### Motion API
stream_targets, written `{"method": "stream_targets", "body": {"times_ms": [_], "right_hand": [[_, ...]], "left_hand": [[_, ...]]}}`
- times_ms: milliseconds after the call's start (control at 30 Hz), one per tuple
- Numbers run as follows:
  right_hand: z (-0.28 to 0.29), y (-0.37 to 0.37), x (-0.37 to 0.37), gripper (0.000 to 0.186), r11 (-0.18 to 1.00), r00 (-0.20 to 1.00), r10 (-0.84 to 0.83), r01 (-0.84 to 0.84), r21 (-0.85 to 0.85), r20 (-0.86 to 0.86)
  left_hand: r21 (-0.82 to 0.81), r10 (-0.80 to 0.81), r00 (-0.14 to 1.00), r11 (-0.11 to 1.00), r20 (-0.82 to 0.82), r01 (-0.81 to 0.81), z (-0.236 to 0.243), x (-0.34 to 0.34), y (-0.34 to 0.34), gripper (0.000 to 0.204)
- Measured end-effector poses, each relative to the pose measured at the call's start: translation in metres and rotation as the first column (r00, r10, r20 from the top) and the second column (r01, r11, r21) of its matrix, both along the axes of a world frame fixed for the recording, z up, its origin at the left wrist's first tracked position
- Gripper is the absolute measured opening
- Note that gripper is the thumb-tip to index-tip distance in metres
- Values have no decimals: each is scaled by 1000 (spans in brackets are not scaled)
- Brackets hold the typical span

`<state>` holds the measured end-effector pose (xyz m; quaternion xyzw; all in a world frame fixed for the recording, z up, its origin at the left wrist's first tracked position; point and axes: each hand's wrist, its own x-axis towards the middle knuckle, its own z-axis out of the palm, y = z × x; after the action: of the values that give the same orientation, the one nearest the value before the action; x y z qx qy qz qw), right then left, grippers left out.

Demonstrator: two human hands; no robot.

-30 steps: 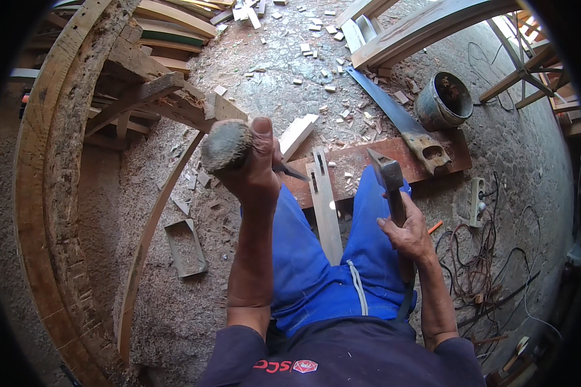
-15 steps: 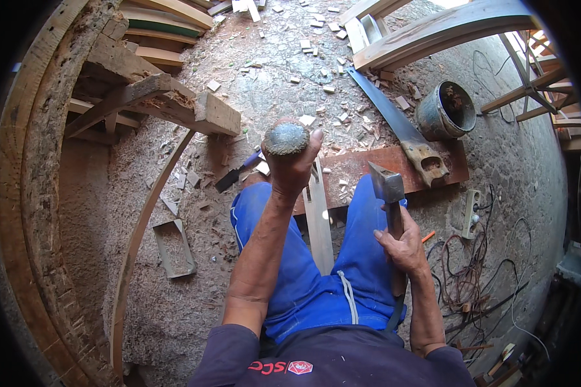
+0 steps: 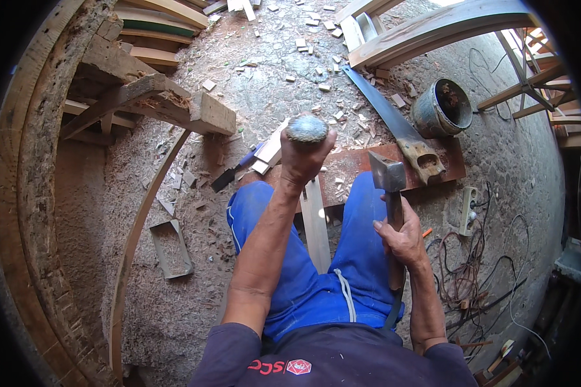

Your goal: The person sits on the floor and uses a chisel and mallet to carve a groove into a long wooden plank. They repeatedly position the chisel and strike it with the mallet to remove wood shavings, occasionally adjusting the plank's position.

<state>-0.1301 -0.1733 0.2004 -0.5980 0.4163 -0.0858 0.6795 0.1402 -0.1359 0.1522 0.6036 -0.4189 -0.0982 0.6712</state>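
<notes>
My left hand (image 3: 301, 160) is wrapped round an upright chisel (image 3: 307, 129); its round, battered handle end faces up, and the hand hides the blade. Beneath it a pale wooden board (image 3: 315, 229) with a slot near its far end runs between my knees. My right hand (image 3: 403, 235) grips a hammer (image 3: 388, 175) by its wooden handle, the squared metal head raised above my right knee and apart from the chisel. Left of my left hand lies a pale wood piece (image 3: 272, 149), beside a blue-handled chisel (image 3: 234, 171) with a dark blade.
A handsaw (image 3: 394, 119) rests partly on a reddish-brown board (image 3: 352, 164), with a bucket (image 3: 442, 108) behind. A power strip (image 3: 468, 209) and tangled cables (image 3: 461, 261) lie at right. Heavy timber (image 3: 203, 116) stands at left, near a small rectangular frame (image 3: 172, 249). Wood offcuts litter the floor.
My left hand has shifted a little to the right with the chisel, uncovering more of the pale wood piece on its left. The hammer has hardly moved.
</notes>
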Motion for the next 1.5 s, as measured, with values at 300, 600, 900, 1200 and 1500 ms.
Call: {"method": "stream_targets", "body": {"times_ms": [300, 600, 900, 1200, 1500], "right_hand": [[115, -58, 100, 55, 489, 920, 388, -150, -859, 59], [99, -71, 118, 39, 199, 783, 483, -534, -822, -392], [98, -61, 117, 40, 212, 671, 430, -725, -655, -604], [187, -59, 124, 49, 306, 856, 326, 306, -902, 401], [73, -51, 85, 40, 465, 793, 387, -609, -643, -471]], "left_hand": [[239, -10, 995, 971, 101, -14, -37, 23, 3, 11], [-64, 72, 989, 995, -131, -81, -20, -18, -3, 33], [17, 117, 973, 992, 199, -123, -37, -13, -1, 34], [265, 76, 963, 953, 260, -147, -51, -2, 12, 17], [-21, -127, 917, 992, -378, 128, -27, -14, 1, 30]]}}
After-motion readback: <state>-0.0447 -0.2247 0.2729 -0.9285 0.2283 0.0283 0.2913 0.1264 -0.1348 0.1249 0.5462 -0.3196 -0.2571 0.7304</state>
